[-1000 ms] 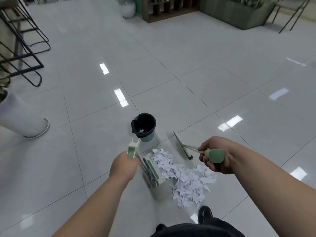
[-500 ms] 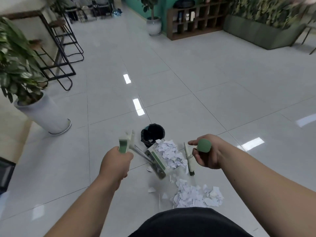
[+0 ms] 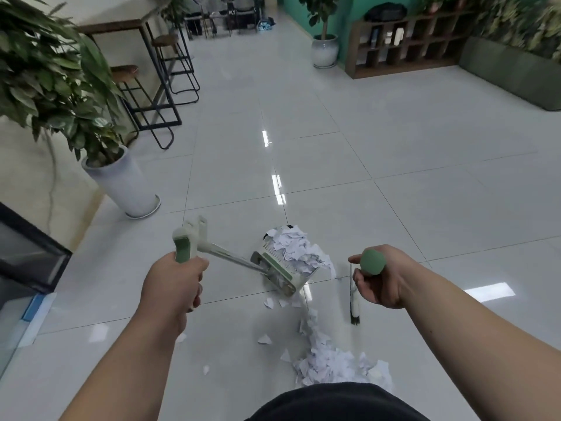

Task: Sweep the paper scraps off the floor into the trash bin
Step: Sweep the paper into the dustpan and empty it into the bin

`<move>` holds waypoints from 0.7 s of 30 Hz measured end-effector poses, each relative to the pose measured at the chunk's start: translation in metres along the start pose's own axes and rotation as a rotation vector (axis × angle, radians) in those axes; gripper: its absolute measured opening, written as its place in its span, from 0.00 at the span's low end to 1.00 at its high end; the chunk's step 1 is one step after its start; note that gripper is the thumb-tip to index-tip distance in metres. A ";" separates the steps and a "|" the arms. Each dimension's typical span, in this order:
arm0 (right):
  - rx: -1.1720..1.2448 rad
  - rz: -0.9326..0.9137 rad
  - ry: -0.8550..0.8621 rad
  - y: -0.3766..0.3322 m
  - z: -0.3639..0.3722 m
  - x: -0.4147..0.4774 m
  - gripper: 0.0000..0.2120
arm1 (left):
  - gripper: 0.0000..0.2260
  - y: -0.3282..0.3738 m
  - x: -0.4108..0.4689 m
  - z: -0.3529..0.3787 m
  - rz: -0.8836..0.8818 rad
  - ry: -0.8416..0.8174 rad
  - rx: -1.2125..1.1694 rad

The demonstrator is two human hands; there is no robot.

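Note:
My left hand grips the green-and-white handle of a long dustpan. The pan is lifted and tilted, heaped with white paper scraps, and it covers nearly all of the black trash bin behind it. My right hand grips the round green end of the broom handle; the broom head hangs down close to the floor. A pile of paper scraps lies on the tiles near my feet, with a thin trail and a few loose pieces leading up to the pan.
A potted plant in a tall white pot stands at the left, with bar stools and a high table behind it. A dark glass panel sits at the left edge. A wooden shelf and green planter line the far right.
The dustpan has risen from the floor and swung over the bin with its load of scraps. Some scraps stayed behind or fell on the tiles. The broom lifted away from the pile.

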State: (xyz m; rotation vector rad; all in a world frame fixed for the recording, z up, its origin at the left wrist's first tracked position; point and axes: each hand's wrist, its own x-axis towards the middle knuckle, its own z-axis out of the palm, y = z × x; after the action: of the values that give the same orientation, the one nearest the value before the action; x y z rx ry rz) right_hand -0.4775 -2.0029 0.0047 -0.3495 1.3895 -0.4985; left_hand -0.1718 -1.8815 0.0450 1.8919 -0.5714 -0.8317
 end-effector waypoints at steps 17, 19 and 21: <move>0.077 0.082 0.024 -0.005 -0.029 0.033 0.12 | 0.07 -0.007 0.038 0.050 0.120 0.112 0.334; 0.104 0.095 0.030 -0.008 -0.028 0.036 0.10 | 0.07 -0.019 0.040 0.061 0.193 0.095 0.474; 0.127 0.099 0.041 -0.010 -0.028 0.038 0.09 | 0.07 -0.033 0.040 0.071 0.251 0.071 0.580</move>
State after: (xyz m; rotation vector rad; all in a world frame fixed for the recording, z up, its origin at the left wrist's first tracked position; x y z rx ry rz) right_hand -0.5021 -2.0294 -0.0265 -0.1672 1.4000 -0.5118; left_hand -0.1975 -1.9367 -0.0187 2.2900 -1.0662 -0.4569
